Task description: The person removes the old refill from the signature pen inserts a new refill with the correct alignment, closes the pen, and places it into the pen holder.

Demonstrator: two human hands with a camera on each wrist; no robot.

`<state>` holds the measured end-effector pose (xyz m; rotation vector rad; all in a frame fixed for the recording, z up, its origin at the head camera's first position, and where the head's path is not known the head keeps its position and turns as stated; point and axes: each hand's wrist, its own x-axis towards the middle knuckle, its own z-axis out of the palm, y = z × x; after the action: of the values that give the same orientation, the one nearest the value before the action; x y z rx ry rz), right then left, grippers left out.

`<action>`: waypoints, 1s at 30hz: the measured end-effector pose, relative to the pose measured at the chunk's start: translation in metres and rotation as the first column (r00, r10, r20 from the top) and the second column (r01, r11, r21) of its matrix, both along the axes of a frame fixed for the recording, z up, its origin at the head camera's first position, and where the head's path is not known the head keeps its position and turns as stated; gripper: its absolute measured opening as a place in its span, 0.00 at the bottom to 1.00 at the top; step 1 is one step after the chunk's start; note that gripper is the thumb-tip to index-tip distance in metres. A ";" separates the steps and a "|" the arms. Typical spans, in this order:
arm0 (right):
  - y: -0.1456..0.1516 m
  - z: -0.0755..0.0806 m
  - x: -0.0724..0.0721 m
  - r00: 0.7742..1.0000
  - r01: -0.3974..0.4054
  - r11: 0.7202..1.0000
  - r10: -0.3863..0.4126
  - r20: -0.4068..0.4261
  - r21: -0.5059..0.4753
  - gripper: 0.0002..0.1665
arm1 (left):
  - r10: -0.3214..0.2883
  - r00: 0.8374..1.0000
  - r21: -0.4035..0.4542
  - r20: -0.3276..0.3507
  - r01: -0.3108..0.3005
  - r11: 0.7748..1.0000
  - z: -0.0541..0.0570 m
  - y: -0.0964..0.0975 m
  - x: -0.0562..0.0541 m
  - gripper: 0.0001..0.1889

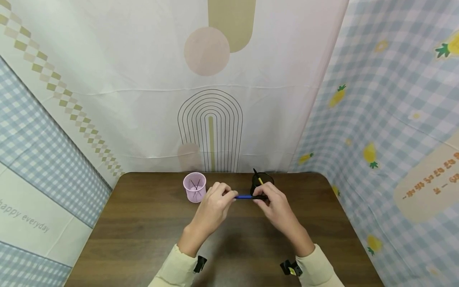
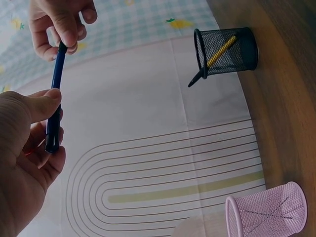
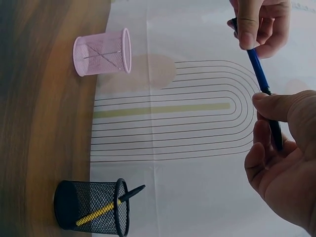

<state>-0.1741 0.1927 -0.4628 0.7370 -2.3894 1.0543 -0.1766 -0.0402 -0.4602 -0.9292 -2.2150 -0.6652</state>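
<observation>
Both hands hold one slim blue pen (image 1: 244, 197) with dark ends level above the table. My left hand (image 1: 214, 203) pinches one end between thumb and fingers, and my right hand (image 1: 275, 205) grips the other, black end. Behind the right hand stands a black mesh pen cup (image 2: 229, 53), partly hidden by it in the head view. A yellow pen with a black tip (image 3: 101, 213) leans inside that cup, its tip sticking out over the rim. Left of the left hand is a pink mesh cup (image 1: 195, 191).
The brown wooden table (image 1: 143, 231) ends at a white printed cloth (image 1: 150, 119) hung behind it. Blue checked cloths hang on both sides. Both cups stand near the table's back edge, with a gap between them.
</observation>
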 end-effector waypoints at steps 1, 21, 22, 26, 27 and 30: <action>0.000 0.000 0.000 1.000 0.001 1.000 -0.001 0.003 -0.004 0.19 | 0.001 1.000 0.001 -0.003 -0.001 1.000 0.000 0.000 0.000 0.06; 0.010 0.007 -0.001 0.991 -0.018 0.995 0.005 0.137 0.095 0.13 | 0.003 1.000 0.001 -0.004 -0.003 1.000 0.000 -0.003 -0.001 0.05; 0.010 0.007 0.000 0.991 -0.018 0.995 0.005 0.135 0.099 0.12 | 0.003 1.000 0.001 -0.008 -0.003 1.000 0.000 -0.003 -0.001 0.05; 0.009 0.010 0.000 0.992 -0.013 0.994 -0.001 0.126 0.107 0.08 | 0.000 1.000 -0.003 -0.015 0.000 1.000 0.000 -0.003 -0.001 0.05; 0.009 0.010 0.000 0.992 -0.011 0.994 -0.002 0.126 0.107 0.08 | 0.000 1.000 -0.004 -0.014 0.000 1.000 -0.001 -0.003 -0.001 0.05; 0.007 0.010 0.000 0.992 -0.012 0.995 0.000 0.123 0.097 0.07 | 0.000 1.000 -0.007 -0.012 0.000 1.000 -0.001 -0.003 -0.001 0.05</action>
<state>-0.1738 0.2001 -0.4532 0.7326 -2.5608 1.0185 -0.1772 -0.0433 -0.4614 -0.9341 -2.2082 -0.6504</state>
